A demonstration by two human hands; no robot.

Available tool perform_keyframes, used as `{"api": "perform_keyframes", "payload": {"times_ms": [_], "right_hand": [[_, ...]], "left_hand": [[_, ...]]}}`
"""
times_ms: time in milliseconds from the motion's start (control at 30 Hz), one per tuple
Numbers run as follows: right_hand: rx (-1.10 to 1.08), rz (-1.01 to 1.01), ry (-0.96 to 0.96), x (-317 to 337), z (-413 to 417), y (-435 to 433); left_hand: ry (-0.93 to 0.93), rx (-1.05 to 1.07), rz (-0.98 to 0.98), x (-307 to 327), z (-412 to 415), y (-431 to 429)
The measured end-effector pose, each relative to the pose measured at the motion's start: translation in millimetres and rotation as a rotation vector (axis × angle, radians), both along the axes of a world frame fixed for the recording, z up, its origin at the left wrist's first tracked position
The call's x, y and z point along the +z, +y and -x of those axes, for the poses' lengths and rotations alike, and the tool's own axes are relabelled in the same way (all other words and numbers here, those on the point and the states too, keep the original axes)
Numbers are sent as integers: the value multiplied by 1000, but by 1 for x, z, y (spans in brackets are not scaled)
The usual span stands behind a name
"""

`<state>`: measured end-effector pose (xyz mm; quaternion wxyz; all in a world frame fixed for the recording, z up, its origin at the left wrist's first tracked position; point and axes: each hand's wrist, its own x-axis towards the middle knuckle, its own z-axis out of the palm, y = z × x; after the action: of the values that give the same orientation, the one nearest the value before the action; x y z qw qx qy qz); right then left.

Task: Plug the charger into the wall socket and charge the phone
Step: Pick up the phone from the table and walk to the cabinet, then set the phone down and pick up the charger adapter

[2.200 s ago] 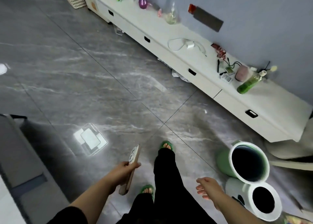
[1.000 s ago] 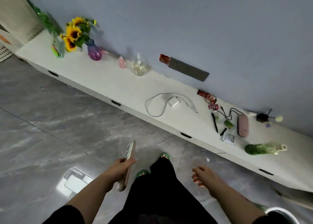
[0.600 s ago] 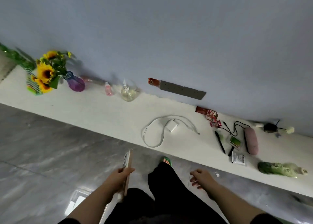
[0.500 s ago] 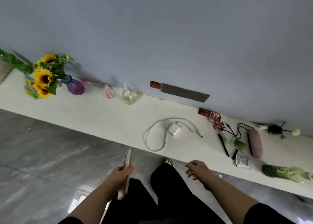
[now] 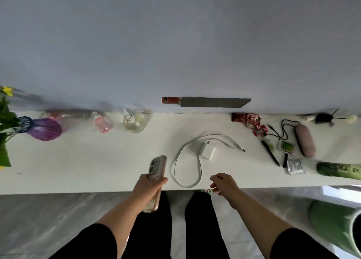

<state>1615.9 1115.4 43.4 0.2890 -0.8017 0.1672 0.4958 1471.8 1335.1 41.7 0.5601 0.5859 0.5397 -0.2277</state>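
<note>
**Phone in my left hand, charger lying loose on the shelf**

My left hand (image 5: 147, 188) is wrapped around the phone (image 5: 155, 175), fingers clamped on its lower half, camera side up and its top end poking out over the front edge of the white shelf (image 5: 88, 161). The bottom end of the phone dips below my wrist, so I cannot see its port.

My right hand (image 5: 224, 183) hovers over the shelf's front edge with nothing in it, fingers loosely curled and not touching anything. It sits just to the right of the white cable (image 5: 187, 170), whose loop runs toward me and nearly reaches the shelf edge.

The charger (image 5: 207, 150), a small white block, lies flat on the shelf inside the cable's curve, well apart from both hands. The cable's free tip (image 5: 242, 150) points off to the right. Whether the cable is seated in the block, I cannot make out.

On the wall behind, the grey socket strip (image 5: 213, 102) runs level just above the shelf, with a reddish piece at its left end; its openings are too small to read.

Left side: a purple vase (image 5: 44, 129), its flowers cut off by the frame edge, a pink bottle (image 5: 102, 122) and a clear bottle (image 5: 133, 120), all blurred. Right side: a pink case (image 5: 305, 140), pens, small packets, and a green bottle (image 5: 340, 170) cut off at the edge.
</note>
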Motion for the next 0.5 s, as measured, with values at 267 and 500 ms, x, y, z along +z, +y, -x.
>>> {"api": "perform_keyframes", "payload": {"times_ms": [267, 500], "right_hand": [[254, 176, -198, -94, -32, 5], [743, 346, -229, -169, -47, -17]], "left_hand": [[21, -160, -64, -80, -76, 16], [118, -145, -439, -144, -117, -4]]}}
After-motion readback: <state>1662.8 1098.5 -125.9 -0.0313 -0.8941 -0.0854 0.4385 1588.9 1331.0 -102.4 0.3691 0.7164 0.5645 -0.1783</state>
